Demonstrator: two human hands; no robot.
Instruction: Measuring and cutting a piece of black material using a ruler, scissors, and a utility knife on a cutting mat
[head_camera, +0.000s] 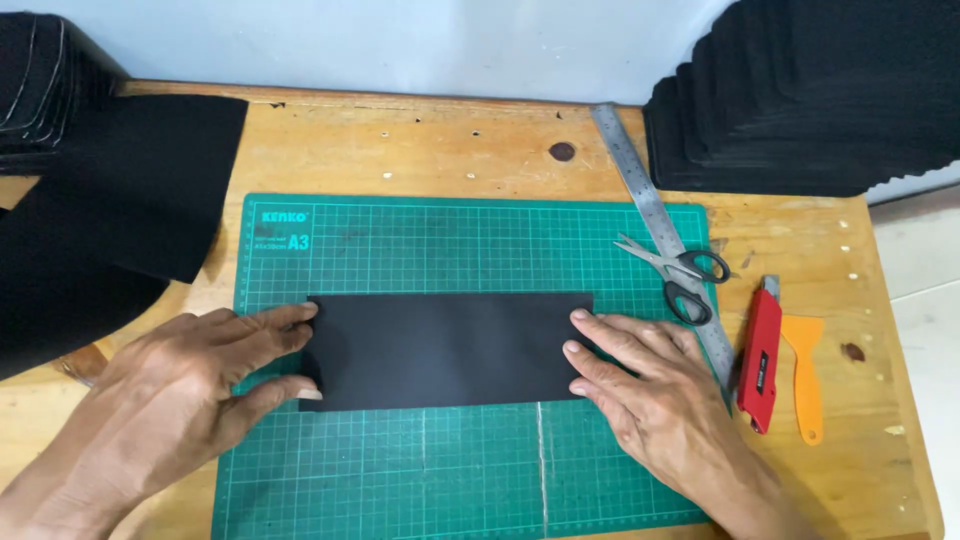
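Note:
A black rectangular sheet (445, 350) lies flat on a green cutting mat (450, 240) with a white grid. My left hand (190, 385) rests on the mat, its fingertips touching the sheet's left edge. The fingers of my right hand (640, 385) press on the sheet's right edge. Both hands lie flat with fingers spread, and neither grips anything.
A steel ruler (655, 215) lies diagonally at the mat's right edge, with scissors (680, 275) across it. A red utility knife (760, 360) and an orange scraper (805, 375) lie further right. Black sheet stacks sit at the back right (810, 100) and left (110, 200) of the wooden table (440, 140).

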